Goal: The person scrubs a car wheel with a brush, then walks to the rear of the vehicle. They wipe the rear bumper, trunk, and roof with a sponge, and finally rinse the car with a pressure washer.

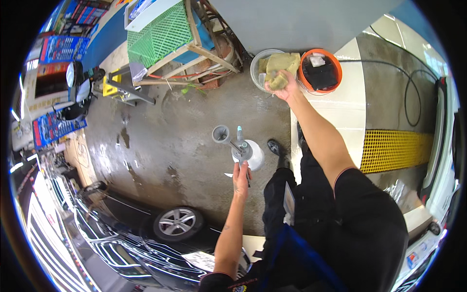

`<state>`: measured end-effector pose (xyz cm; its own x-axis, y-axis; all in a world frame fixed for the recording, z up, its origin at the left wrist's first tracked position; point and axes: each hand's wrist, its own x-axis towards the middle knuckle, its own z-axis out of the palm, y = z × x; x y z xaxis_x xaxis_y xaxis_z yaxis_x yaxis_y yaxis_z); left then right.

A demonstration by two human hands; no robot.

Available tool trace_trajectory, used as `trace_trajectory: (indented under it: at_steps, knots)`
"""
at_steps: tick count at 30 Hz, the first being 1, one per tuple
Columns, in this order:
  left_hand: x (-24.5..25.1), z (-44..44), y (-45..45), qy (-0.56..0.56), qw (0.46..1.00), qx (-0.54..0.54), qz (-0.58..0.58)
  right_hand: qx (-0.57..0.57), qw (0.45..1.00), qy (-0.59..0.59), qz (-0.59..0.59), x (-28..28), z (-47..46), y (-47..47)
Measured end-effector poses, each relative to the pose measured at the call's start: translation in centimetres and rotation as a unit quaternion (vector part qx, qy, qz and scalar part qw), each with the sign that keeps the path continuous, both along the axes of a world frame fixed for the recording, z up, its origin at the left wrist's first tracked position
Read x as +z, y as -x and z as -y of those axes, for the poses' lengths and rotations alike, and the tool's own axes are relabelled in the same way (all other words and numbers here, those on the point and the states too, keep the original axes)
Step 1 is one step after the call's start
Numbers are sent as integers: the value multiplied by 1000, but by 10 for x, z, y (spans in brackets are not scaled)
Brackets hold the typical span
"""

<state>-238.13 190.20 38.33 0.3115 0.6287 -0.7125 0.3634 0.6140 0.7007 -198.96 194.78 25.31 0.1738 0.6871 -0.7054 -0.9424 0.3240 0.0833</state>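
Note:
My left hand (241,179) grips the handle of a pump sprayer (257,155) with a white tank, a grey pump top and a light-blue nozzle tip. The sprayer is held up above the wet floor. Stretched far forward, my right hand (288,89) is closed on a bunched yellow-green cloth (279,81). Just beyond that hand, more yellow-green cloth (284,62) lies in a grey bucket (257,67). Whether it joins the bunched piece I cannot tell. An orange bucket (339,71), holding dark cloth and a white piece, stands immediately right of the grey one.
A wooden-framed stand with green grating (160,40) is ahead on the left. Black car bodywork with a wheel (178,223) occupies the lower left. A yellow floor grate (396,150) and black hose (406,98) lie right. The concrete floor (193,146) looks wet.

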Motion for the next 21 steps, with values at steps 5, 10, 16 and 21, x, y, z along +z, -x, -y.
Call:
trace_trajectory:
  at_steps: [5,10,16,21]
  knots:
    - [8,26,1,-3,1000,-1,6,0,997,39,59,-25,-37,-22]
    - [14,45,-12,38,998,41,-6,3,985,131,116,12,-49,-39]
    - [68,43,-30,23,999,21,-7,91,956,-260,97,149,60,-27]
    - [105,36,-61,-27,999,-32,2,-14,971,-192,141,151,110,-42]
